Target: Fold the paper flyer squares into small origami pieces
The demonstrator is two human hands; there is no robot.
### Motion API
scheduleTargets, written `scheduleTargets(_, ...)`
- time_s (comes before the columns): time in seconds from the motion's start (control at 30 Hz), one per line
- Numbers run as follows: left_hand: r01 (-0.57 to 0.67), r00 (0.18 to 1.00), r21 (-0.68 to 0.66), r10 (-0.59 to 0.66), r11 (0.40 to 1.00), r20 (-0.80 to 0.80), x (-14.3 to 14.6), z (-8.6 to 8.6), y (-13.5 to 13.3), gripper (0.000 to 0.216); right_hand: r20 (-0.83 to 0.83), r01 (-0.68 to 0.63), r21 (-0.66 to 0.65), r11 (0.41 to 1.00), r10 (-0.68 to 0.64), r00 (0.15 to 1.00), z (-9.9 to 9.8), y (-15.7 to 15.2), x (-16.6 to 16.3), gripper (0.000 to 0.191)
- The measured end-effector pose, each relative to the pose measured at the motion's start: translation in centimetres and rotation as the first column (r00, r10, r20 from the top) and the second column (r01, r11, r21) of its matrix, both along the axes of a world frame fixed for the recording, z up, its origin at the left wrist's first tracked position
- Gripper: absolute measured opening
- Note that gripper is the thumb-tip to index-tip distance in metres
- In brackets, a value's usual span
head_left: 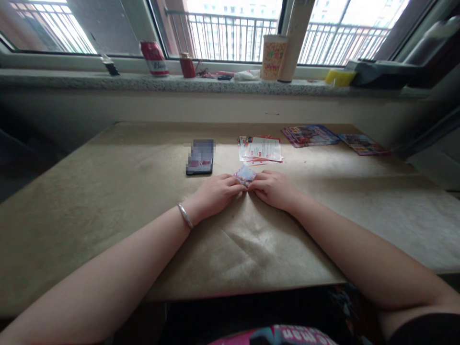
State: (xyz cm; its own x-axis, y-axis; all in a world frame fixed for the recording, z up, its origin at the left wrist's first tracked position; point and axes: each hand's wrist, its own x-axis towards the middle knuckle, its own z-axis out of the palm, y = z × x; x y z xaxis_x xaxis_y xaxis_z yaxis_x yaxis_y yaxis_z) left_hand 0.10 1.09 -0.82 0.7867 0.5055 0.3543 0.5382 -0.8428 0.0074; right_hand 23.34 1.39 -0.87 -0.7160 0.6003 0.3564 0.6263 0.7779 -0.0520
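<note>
A small piece of patterned paper, pale blue with pink and red along its edges, lies on the table between my two hands. It looks like a folded diamond with one corner pointing towards me. My left hand has its fingers closed at the paper's left lower edge. On the right lower edge, the fingertips of my right hand press in the same way. The thumbs and forefingers nearly meet at the near corner, and the fingers hide part of the paper. A silver bracelet circles my left wrist.
A phone lies beyond my left hand. Printed sheets are piled behind the paper, with colourful booklets further right. A red can and a patterned cup stand on the windowsill. The tan tabletop has creases near me.
</note>
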Motion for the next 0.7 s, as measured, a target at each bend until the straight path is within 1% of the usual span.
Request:
scheduleTargets(0.1, 0.000, 1.000, -0.006, 0.000, 1.000, -0.012, 0.1, 0.3, -0.3, 0.030, -0.009, -0.005, -0.010, 1.000, 0.005, 1.000, 0.2, -0.1, 0.0, 0.021)
scheduleTargets(0.27, -0.015, 0.997, 0.012, 0.016, 1.000, -0.078, 0.2, 0.7, -0.7, 0.031, -0.004, -0.013, -0.035, 0.999, 0.013, 1.000, 0.5, -0.1, 0.3, 0.021)
scheduleTargets(0.57, -0.011, 0.993, 0.020, 0.014, 1.000, -0.121, -0.8, 1.3, -0.9, 0.033, -0.024, 0.000, -0.122, 0.992, -0.003, 1.000, 1.3, -0.3, 1.4, 0.022)
scheduleTargets(0.7, -0.046, 0.986, 0.020, 0.048, 0.999, -0.157, -1.2, 1.8, -1.0, 0.034, -0.019, 0.022, -0.150, 0.988, -0.025, 0.999, 1.4, -0.2, 2.0, 0.022)
